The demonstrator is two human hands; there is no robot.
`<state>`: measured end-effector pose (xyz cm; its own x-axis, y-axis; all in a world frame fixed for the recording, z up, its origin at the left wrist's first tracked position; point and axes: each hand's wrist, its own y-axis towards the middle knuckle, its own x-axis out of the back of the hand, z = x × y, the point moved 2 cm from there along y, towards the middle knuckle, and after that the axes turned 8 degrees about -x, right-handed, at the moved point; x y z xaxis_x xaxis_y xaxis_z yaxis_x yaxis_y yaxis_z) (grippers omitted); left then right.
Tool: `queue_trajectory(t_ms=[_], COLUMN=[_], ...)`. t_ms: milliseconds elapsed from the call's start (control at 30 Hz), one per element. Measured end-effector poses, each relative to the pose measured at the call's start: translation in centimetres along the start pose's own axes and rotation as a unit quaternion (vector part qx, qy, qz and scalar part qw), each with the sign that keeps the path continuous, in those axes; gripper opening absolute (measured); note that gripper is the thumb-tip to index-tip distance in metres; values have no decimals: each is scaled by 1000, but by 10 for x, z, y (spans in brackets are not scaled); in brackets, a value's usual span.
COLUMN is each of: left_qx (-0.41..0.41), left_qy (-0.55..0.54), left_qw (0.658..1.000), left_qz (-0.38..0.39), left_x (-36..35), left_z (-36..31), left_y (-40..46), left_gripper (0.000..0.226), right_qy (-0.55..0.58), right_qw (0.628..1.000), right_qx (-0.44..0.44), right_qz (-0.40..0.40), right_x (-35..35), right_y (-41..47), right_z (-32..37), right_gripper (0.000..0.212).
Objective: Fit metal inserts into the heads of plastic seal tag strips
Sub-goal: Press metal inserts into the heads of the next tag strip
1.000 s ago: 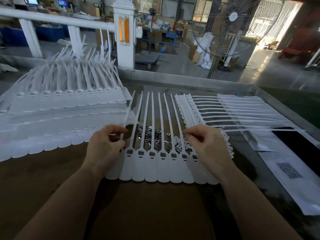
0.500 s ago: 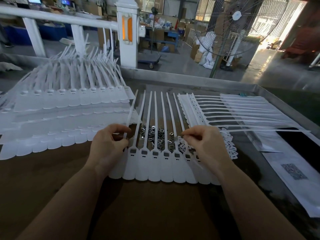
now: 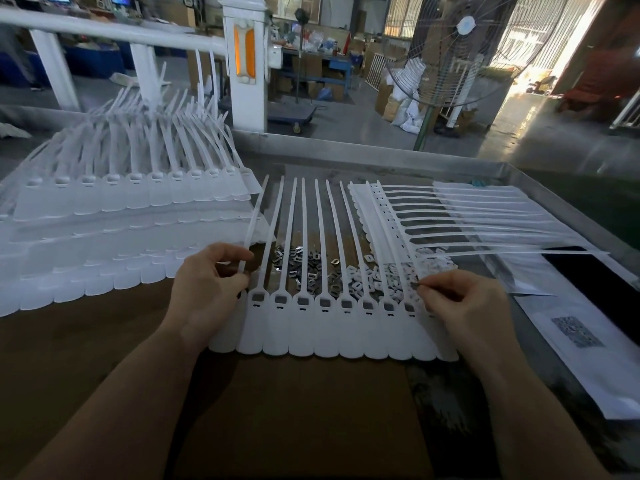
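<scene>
A joined row of white seal tag strips [image 3: 332,327] lies flat in front of me, tails pointing away. Dark metal inserts sit in the head sockets I can see along the row. Behind the heads lies a loose pile of metal inserts [image 3: 304,263], with small white plastic pieces [image 3: 381,278] to its right. My left hand [image 3: 207,285] pinches the tail of the leftmost strip just above its head. My right hand [image 3: 460,299] hovers over the right end of the row, finger and thumb pinched on a small dark piece that looks like an insert.
A tall stack of white strip rows [image 3: 114,216] fills the left of the brown table. Another strip row [image 3: 450,220] lies sideways at the right, over white printed sheets [image 3: 581,344]. The tray's metal rim [image 3: 381,152] runs along the back. A standing fan [image 3: 446,46] is behind it.
My right hand has drawn back from the pile toward the right end of the row with its fingertips pinched. My left hand keeps its hold on the leftmost tail.
</scene>
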<state>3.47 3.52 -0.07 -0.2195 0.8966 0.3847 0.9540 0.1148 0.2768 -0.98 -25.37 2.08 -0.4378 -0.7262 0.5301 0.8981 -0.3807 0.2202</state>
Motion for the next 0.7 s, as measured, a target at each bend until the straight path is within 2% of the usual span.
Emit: queue_trajectory(t_ms=[433, 700], left_qx=[3, 5], left_qy=[12, 14], left_qw=[1000, 1000], left_qz=[-3, -2], left_x=[1, 0], left_z=[-3, -2], left_y=[-1, -1], left_gripper=[25, 25], right_qy=[-40, -127], right_qw=[999, 991], right_qx=[-20, -3], right_qz=[-4, -34], right_x=[-3, 1], right_y=[1, -1], right_z=[-12, -14], right_gripper=[11, 22])
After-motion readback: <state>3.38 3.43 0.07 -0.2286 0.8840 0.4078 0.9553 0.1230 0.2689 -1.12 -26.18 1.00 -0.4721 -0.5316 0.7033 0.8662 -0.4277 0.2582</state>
